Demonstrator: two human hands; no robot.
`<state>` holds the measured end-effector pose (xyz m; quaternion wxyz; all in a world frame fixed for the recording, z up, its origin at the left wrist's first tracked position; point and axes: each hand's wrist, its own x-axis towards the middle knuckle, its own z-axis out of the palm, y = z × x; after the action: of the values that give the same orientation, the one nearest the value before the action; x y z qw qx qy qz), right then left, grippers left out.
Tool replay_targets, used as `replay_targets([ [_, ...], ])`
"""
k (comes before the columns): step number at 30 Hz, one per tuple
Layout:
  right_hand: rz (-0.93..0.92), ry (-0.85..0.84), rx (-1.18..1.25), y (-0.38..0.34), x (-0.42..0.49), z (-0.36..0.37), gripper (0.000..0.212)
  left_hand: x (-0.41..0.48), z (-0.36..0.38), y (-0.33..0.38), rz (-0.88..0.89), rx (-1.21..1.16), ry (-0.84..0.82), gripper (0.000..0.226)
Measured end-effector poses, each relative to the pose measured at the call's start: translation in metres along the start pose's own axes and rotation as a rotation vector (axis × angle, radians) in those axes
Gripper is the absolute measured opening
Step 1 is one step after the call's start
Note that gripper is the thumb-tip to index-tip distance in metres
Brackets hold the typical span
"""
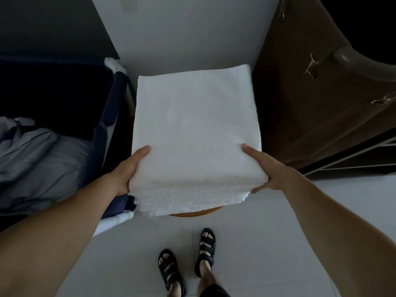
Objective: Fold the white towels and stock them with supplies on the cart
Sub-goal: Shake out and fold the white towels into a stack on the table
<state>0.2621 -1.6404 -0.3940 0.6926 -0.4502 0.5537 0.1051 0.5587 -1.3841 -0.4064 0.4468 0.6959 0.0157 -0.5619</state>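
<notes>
Both grips clasp the stack of folded white towels (pixel 197 133) at its near corners. The left grip (pixel 128 170) has its thumb flat on top, and its fingers are hidden under or behind the pile. The right grip (pixel 267 168) mirrors it, with one fingertip showing at the lower layers. The stack covers a round wooden worktop (pixel 195 211), of which only a thin near edge shows; whether the towels rest on it or are lifted cannot be told. Just left stands a dark blue fabric bin (pixel 102 129), its inside lost in shadow, with crumpled grey linen (pixel 32 157) beside it. A brown door (pixel 300 103) stands at right, and sandalled feet (pixel 171 271) are on the pale floor (pixel 257 243).
</notes>
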Motion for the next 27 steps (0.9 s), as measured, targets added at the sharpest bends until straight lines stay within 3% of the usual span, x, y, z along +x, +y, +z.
replay_targets([
  [4, -0.025, 0.033, 0.034, -0.004, -0.004, 0.001, 0.096, -0.006, -0.002, 0.009, -0.059, 0.052, -0.083, 0.077],
  [9, 0.002, -0.039, 0.093, -0.008, -0.006, -0.001, 0.091, -0.016, -0.011, 0.012, -0.172, 0.09, -0.007, 0.083],
  [12, 0.032, -0.064, 0.123, -0.004, -0.003, -0.005, 0.093, -0.014, -0.014, 0.003, -0.198, 0.005, -0.015, 0.064],
  [16, 0.022, -0.065, 0.09, 0.004, 0.004, -0.011, 0.096, -0.011, -0.012, -0.015, -0.162, -0.007, -0.056, 0.055],
  [18, 0.002, -0.095, 0.104, 0.007, 0.005, -0.011, 0.093, -0.007, -0.014, -0.02, -0.082, -0.027, -0.009, 0.015],
  [19, -0.017, -0.111, 0.118, 0.007, 0.005, -0.01, 0.091, -0.009, -0.014, -0.018, -0.08, -0.055, 0.011, 0.01],
  [20, -0.04, -0.128, 0.13, 0.008, 0.005, -0.01, 0.09, -0.008, -0.014, -0.018, -0.094, -0.031, -0.013, 0.012],
  [23, -0.079, -0.15, 0.124, 0.008, 0.001, -0.01, 0.09, -0.012, -0.016, -0.011, -0.147, 0.043, -0.117, 0.075],
  [27, -0.052, -0.112, 0.096, -0.007, -0.008, -0.009, 0.094, -0.021, -0.015, 0.006, -0.143, 0.141, -0.067, 0.087],
])
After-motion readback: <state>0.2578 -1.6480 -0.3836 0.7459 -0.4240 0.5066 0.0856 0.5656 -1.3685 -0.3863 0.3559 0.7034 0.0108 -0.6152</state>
